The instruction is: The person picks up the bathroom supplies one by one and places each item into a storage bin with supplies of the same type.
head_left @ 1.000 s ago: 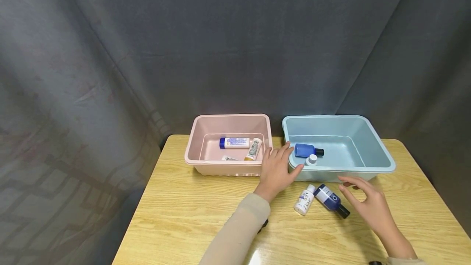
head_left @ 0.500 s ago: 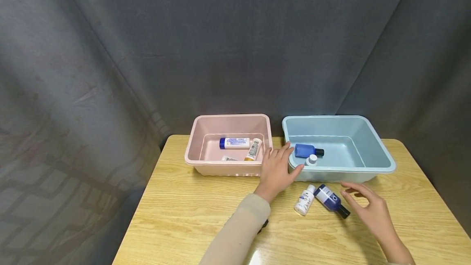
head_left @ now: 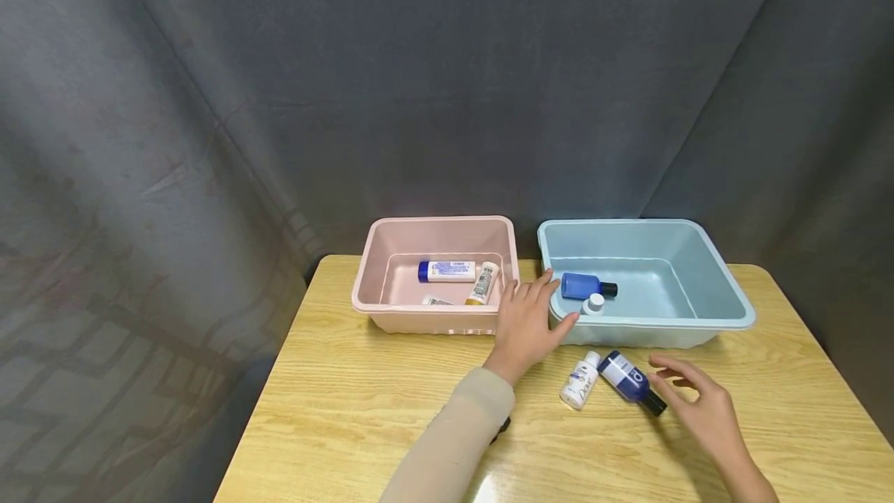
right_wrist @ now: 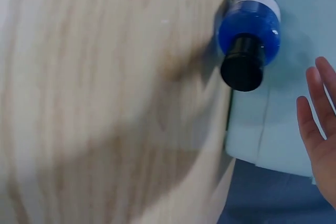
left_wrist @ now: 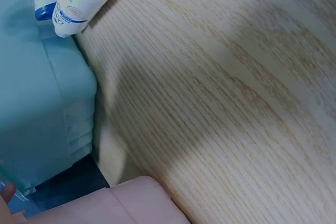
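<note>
My left hand (head_left: 527,324) lies over the gap between the pink bin (head_left: 433,320) and the light blue bin (head_left: 642,328), fingertips at their near corners. Just right of a dark blue bottle (head_left: 628,379) with a black cap is my right hand (head_left: 701,406), its fingers loosely bent and holding nothing. That bottle lies tilted on the table, its cap toward the front right. Beside it lies a small white Dove bottle (head_left: 580,383). In the right wrist view, the fingers (right_wrist: 312,95) appear beside the black-capped bottle (right_wrist: 249,35), with a gap between.
A white tube with a blue cap (head_left: 447,271), a gold-capped white bottle (head_left: 482,283) and a partly hidden white item (head_left: 436,300) are in the pink bin. Inside the light blue bin are a blue bottle (head_left: 581,286) and a white-capped one (head_left: 594,303). A dark curtain (head_left: 447,99) hangs behind.
My right hand has come down slightly toward the front, nearer the dark blue bottle's neck. The left hand and the bottles hold their places.
</note>
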